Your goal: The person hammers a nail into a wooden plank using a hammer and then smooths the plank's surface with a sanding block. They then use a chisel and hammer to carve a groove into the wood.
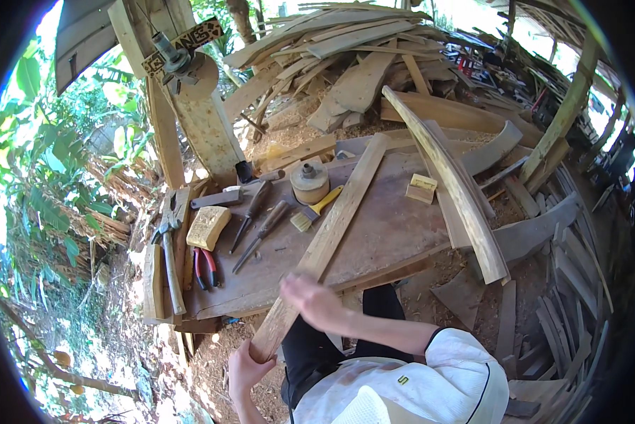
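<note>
Two hands are at one plank (339, 225): one left hand (247, 369) and one right hand (310, 300). Ahead of the right hand and somewhat to its left are one brush (326, 203), one pot (310, 186) and two chisels (271, 220). Ahead of the left hand, off to its left, are one pair of pliers (211, 265), one hammer (170, 272), one thick block (209, 227) and one grey bar (218, 199). Ahead and to the right of both hands lies one small block (421, 189), possibly two pieces together; then one long pole (450, 177). Far ahead, one heap (360, 42) holds boards too overlapped to count.
</note>
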Tool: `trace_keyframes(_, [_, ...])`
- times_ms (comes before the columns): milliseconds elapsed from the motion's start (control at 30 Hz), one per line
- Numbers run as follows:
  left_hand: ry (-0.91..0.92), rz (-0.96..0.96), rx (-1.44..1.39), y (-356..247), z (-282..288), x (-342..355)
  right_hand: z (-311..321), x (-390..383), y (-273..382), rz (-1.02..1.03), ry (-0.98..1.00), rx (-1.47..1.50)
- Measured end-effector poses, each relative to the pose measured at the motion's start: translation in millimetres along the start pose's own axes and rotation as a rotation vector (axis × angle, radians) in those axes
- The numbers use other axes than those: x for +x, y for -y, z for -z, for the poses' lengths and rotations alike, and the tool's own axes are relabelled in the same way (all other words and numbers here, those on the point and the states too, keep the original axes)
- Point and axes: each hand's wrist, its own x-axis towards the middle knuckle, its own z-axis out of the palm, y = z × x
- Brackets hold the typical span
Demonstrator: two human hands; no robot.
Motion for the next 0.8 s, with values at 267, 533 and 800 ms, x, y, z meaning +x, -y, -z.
trace_keyframes(267, [0.027,-0.025,-0.053,-8.5,-8.8,12.3,-4.0,0.2,-9.2,0.057,0.078,0.066])
trace_keyframes(533, [0.033,-0.11,-0.128,-2.4,-20.3,29.5,-21.1,-25.7,25.0,0.249,0.064,0.126])
trace_keyframes(800, [0.116,-0.045,-0.143,-2.3,-20.5,34.0,-26.8,-43.0,36.3,0.367,0.092,0.136])
